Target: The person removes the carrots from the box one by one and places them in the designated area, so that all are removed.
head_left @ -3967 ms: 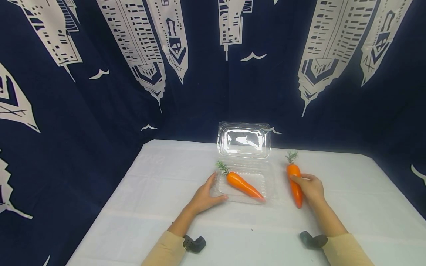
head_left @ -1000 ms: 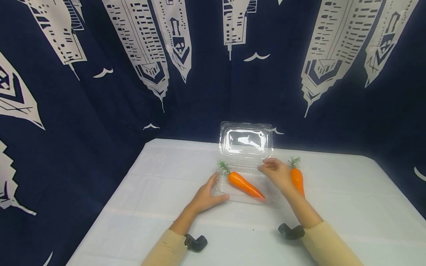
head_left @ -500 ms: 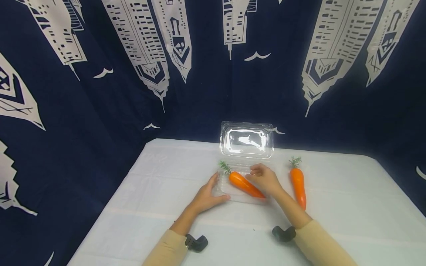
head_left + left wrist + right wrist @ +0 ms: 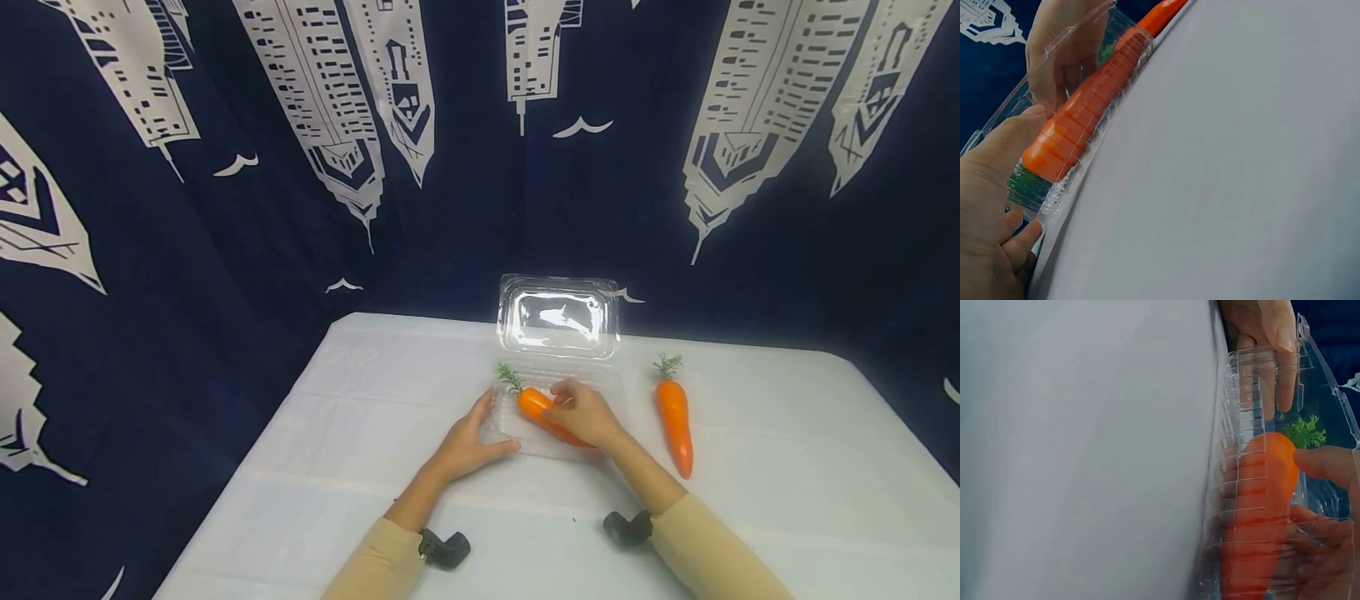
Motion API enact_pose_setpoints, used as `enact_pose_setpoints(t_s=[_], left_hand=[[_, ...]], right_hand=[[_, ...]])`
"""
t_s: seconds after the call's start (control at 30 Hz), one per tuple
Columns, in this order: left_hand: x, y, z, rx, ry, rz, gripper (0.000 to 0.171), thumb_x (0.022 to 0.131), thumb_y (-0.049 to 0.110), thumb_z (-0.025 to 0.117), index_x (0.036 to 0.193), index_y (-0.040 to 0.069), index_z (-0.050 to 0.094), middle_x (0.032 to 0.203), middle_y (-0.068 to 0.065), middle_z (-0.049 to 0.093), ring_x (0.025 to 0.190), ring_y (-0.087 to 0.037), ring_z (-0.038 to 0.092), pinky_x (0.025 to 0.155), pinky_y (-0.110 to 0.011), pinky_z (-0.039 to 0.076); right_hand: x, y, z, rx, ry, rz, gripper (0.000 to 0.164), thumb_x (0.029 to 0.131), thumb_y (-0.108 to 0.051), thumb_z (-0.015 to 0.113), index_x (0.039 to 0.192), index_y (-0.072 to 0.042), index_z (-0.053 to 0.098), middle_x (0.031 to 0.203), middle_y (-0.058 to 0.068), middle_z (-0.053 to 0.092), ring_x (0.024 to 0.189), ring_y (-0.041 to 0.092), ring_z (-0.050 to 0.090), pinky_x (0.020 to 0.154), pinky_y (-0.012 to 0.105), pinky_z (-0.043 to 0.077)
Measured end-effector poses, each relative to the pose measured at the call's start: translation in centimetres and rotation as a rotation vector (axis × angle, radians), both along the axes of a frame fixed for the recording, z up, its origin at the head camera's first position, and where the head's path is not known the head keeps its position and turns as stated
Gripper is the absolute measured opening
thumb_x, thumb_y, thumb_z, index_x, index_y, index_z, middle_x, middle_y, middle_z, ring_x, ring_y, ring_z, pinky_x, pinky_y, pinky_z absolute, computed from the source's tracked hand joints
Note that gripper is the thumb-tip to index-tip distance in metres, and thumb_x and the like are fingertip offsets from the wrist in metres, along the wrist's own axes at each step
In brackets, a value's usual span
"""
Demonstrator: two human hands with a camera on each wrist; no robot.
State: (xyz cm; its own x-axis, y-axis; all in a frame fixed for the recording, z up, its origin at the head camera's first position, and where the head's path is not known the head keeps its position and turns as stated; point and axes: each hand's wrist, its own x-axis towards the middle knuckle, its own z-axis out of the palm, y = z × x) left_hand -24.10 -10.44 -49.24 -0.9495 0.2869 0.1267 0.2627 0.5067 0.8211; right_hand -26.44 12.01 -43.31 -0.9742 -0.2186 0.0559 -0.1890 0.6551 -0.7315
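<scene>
Far left: your tan left sleeve (image 4: 378, 562) lies over the white tabletop (image 4: 300, 500), dark wrist camera (image 4: 446, 550) at the cuff. Your left hand (image 4: 467, 446) is spread, thumb and fingers extended against the left end of the clear plastic container (image 4: 512, 425). Container is open; its lid (image 4: 558, 317) stands tilted back at the far side.

Centre: first carrot (image 4: 535, 406), glossy, probably artificial, lies diagonally inside the container base, leafy top (image 4: 510, 377) at the far left corner, tip toward the near right.

Right of centre: your right hand (image 4: 588, 414) reaches into the container, over the carrot's lower half. Right wrist view puts your thumb (image 4: 1310, 461) at the carrot's thick end; cannot tell whether the fingers close on it.

Far right: second carrot (image 4: 675, 417) lies on the tabletop, apart from both hands, top pointing away from you.

Judgement: step in hand reads as getting hold of the first carrot, or adjusting it, while you brace the container. Next move calls for a secure thumb-and-finger hold on the carrot, with light left-hand pressure so the thin wall doesn't buckle.
</scene>
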Motion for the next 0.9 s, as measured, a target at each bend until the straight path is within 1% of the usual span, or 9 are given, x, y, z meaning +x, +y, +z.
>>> enact_pose_setpoints(t_s=[0.2, 0.37, 0.5, 0.77, 0.9], left_hand=[[0.13, 0.0, 0.2, 0.006, 0.008, -0.006, 0.101, 0.071, 0.058, 0.069, 0.148, 0.019, 0.018, 0.147, -0.01, 0.03, 0.127, -0.029, 0.038, 0.102, -0.049, 0.032], [0.21, -0.03, 0.4, 0.007, 0.018, -0.012, 0.1, 0.072, 0.057, 0.07, 0.148, 0.018, 0.018, 0.148, -0.009, 0.029, 0.128, -0.029, 0.037, 0.103, -0.048, 0.032], [0.2, -0.03, 0.42, 0.006, 0.016, -0.013, 0.099, 0.073, 0.055, 0.07, 0.148, 0.018, 0.018, 0.148, -0.01, 0.029, 0.128, -0.029, 0.037, 0.103, -0.048, 0.032], [0.23, 0.0, 0.48, 0.003, 0.003, -0.005, 0.1, 0.072, 0.056, 0.07, 0.148, 0.018, 0.019, 0.147, -0.01, 0.031, 0.127, -0.03, 0.038, 0.101, -0.051, 0.033], [0.23, -0.01, 0.55, -0.007, 0.003, 0.002, 0.1, 0.072, 0.058, 0.07, 0.148, 0.019, 0.019, 0.146, -0.01, 0.032, 0.127, -0.03, 0.038, 0.101, -0.05, 0.033]], right_hand=[[-0.27, -0.08, -0.5, 0.029, -0.029, 0.016, 0.047, 0.075, -0.021, 0.074, 0.113, 0.002, 0.058, 0.102, 0.012, 0.063, 0.089, 0.025, 0.058, 0.079, 0.041, 0.049], [-0.19, -0.38, -0.5, 0.057, -0.073, 0.021, 0.049, 0.073, -0.018, 0.077, 0.114, 0.001, 0.06, 0.105, 0.012, 0.063, 0.091, 0.024, 0.057, 0.086, 0.043, 0.046], [-0.08, -0.52, -0.41, 0.052, -0.101, 0.014, 0.05, 0.072, -0.017, 0.077, 0.116, 0.001, 0.059, 0.107, 0.012, 0.062, 0.093, 0.025, 0.056, 0.088, 0.043, 0.046], [0.05, -0.53, -0.39, 0.057, -0.101, 0.034, 0.048, 0.071, -0.014, 0.077, 0.113, 0.002, 0.061, 0.105, 0.012, 0.063, 0.092, 0.024, 0.057, 0.088, 0.044, 0.045], [0.01, -0.52, -0.45, 0.049, -0.094, 0.027, 0.048, 0.071, -0.013, 0.077, 0.113, 0.003, 0.061, 0.106, 0.013, 0.063, 0.093, 0.025, 0.057, 0.089, 0.044, 0.045]])
